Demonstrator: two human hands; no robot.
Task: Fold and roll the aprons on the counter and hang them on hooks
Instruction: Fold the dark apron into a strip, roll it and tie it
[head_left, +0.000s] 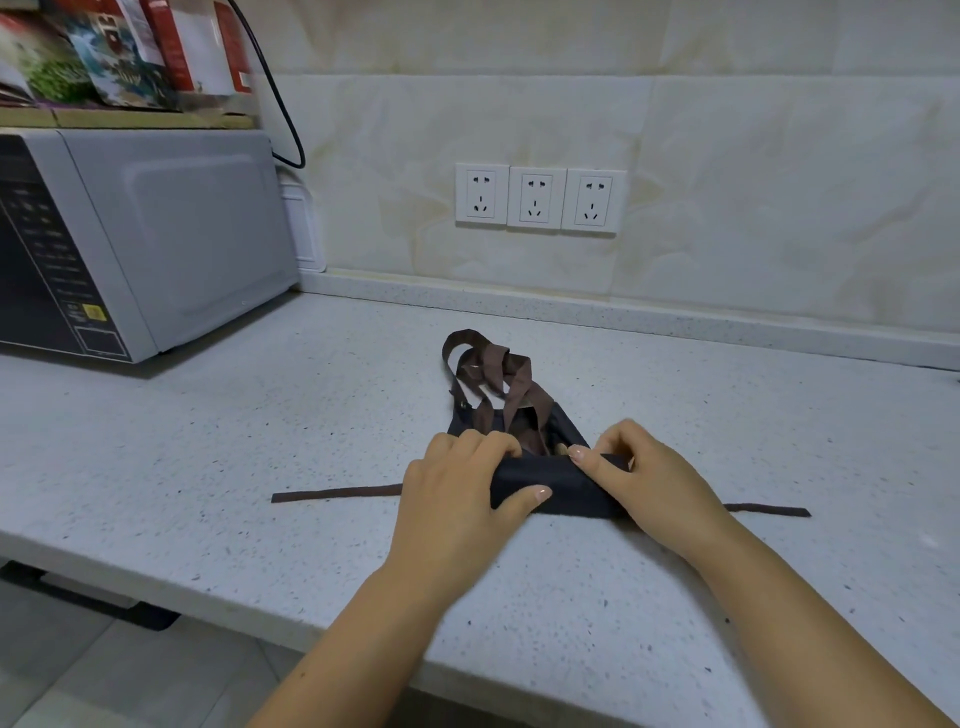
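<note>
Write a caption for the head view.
Left hand and right hand grip a half-rolled dark apron with brown ties on the counter.

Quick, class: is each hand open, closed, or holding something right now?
Left hand: closed, its fingers curled round the rolled apron.
Right hand: closed, pinching the same apron.

Dark rolled apron (553, 486), brown straps (498, 374)

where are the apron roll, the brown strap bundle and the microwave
apron roll (566, 496), head view, middle of the dark fabric
brown strap bundle (506, 361), head view, tangled loops
microwave (197, 228), head view, grey side panel
</note>
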